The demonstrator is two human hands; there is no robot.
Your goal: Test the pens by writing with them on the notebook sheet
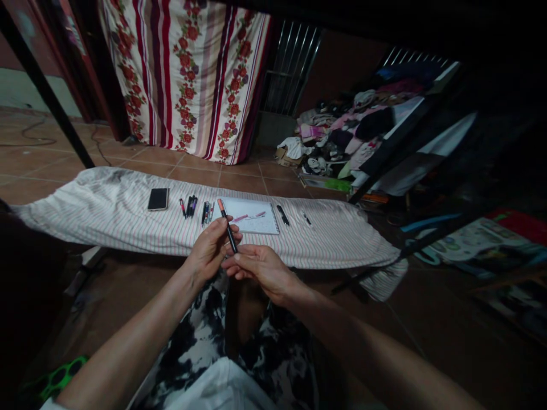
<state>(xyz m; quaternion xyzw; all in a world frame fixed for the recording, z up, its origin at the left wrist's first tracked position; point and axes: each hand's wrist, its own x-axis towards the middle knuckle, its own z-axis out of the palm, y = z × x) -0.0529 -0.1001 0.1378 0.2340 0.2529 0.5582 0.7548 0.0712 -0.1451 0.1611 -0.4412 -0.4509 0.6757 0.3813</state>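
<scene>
A black marker with an orange end point(221, 208) is held slantwise above the near edge of the cloth-covered bench. My left hand point(210, 244) is closed around its middle, thumb on top. At the lower black end, my right hand point(261, 266) pinches it between thumb and fingers. Behind it lies a spiral notepad point(260, 224), with pinkish pens point(256, 215) on its page. Left of the pad are several pens point(207, 212) and another group of dark pens point(191, 206). Black pens point(282, 215) rest to its right.
A phone point(158, 199) lies on the striped cloth point(115, 219) at the left. Farther right is a small pen-like item point(306, 218). Dark poles point(55, 91) slant on both sides. A flowered curtain point(183, 80) hangs behind, beside a heap of clothes point(342, 134).
</scene>
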